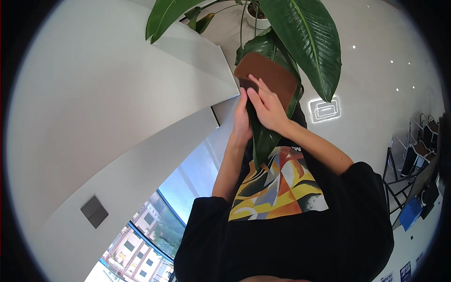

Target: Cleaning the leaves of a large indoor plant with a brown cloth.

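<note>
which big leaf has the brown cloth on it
The middle leaf, tip over the shirt print; the upper left leaf and upper right leaf are bare.

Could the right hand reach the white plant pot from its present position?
Probably not: the right hand rests on the brown cloth, with the broad leaf beneath in the way, and the white pot looks farther off.

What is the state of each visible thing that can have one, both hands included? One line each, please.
Middle leaf: partly covered by the brown cloth.
Brown cloth: mostly flat against the leaf.
Right hand: on the cloth, fingers extended.
Left hand: at the leaf's left edge, fingers partly hidden.
Upper-right leaf: uncovered, spread.
White pot: holding soil, partly behind stems.
Window: open or shut, cannot tell.
</note>
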